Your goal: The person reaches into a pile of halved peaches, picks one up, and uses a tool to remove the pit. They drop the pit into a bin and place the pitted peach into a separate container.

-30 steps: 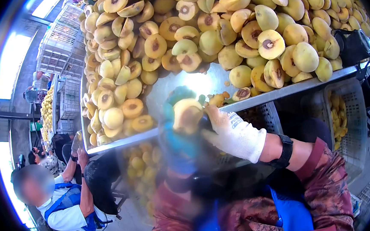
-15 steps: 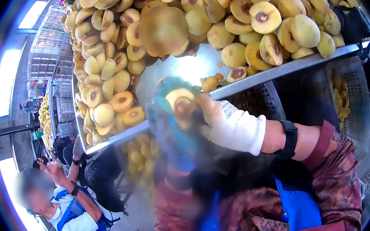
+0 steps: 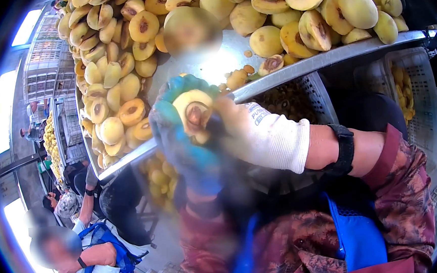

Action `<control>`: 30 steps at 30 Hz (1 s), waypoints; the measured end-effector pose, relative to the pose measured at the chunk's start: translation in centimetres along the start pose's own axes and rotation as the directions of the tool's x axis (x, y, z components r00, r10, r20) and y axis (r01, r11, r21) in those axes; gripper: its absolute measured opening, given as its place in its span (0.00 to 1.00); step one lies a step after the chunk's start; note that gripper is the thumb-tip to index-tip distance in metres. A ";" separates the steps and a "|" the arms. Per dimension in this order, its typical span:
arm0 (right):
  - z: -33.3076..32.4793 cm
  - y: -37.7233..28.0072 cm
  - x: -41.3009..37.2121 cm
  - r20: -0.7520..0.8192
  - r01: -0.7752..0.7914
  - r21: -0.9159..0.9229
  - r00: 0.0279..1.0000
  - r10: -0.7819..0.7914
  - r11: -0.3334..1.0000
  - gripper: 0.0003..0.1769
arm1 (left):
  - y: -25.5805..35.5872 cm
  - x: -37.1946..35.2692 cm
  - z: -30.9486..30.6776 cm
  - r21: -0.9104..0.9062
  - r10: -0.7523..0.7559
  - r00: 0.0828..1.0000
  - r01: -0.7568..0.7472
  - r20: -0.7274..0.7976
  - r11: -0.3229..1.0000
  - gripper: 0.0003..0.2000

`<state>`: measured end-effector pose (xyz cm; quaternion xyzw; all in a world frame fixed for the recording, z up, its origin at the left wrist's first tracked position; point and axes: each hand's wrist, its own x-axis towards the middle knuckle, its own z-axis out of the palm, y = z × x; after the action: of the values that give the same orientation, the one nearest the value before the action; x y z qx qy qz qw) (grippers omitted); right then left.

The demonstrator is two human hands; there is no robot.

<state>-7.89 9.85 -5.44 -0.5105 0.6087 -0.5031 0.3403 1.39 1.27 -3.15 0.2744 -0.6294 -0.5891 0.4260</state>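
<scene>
My left hand [image 3: 178,131], in a blue-green glove, is closed around a halved yellow peach [image 3: 192,107] with its cut face up. A brown pit or pit hollow shows in the middle of that face. My right hand [image 3: 251,129], in a white knitted glove, is closed against the peach's right side. Its fingertips are blurred, and whatever they grip is hidden. Beyond both hands, many peach halves [image 3: 315,28] lie heaped on a metal table [image 3: 174,86], some showing brown centres.
The table's raised metal edge [image 3: 295,78] runs just past my hands. Below it stand a crate [image 3: 322,99] with dark pieces and a bin [image 3: 419,102] holding yellow fruit. A co-worker [image 3: 102,256] sits at the left. Stacked crates [image 3: 46,62] stand farther back.
The view has shifted slightly. Both hands and the peach have moved a little left and up in the picture, and the cut face shows more plainly. The co-worker's arm has lowered.
</scene>
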 end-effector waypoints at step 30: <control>0.4 -1.3 0.2 0.025 -0.043 0.014 0.999 0.043 0.999 0.20 | 0.7 -0.2 -0.1 -0.230 0.043 0.994 -0.065 -0.102 0.971 0.16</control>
<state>-7.21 9.62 -4.26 -0.5010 0.6115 -0.4937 0.3624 1.67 1.53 -2.54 0.2336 -0.5419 -0.6331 0.5010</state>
